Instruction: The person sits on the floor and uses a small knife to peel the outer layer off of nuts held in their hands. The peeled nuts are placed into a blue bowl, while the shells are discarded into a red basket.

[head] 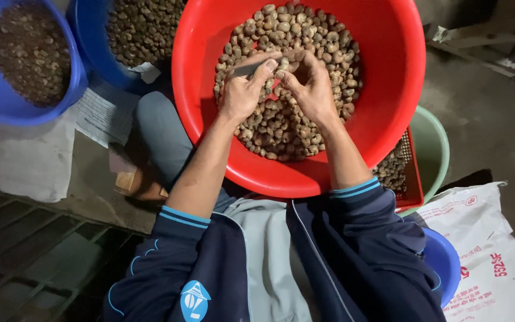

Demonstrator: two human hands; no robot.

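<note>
A big red basin (388, 89) rests in my lap, piled with brown cashew nuts (281, 128) in their skins. My left hand (242, 89) hovers over the pile and grips a small grey blade (247, 69) between thumb and fingers. My right hand (311, 86) is close beside it, fingertips pinched on a single nut (285, 62) at the blade's tip. Both forearms are bare below dark blue sleeves.
Two blue basins (75, 77) (93, 48) of brown nuts stand at the upper left on white sacking (25, 161). A red crate (409, 179) with nuts and a green tub (436, 143) sit under the red basin's right side. A printed white sack (484, 250) and small blue bowl (445, 262) lie at the lower right.
</note>
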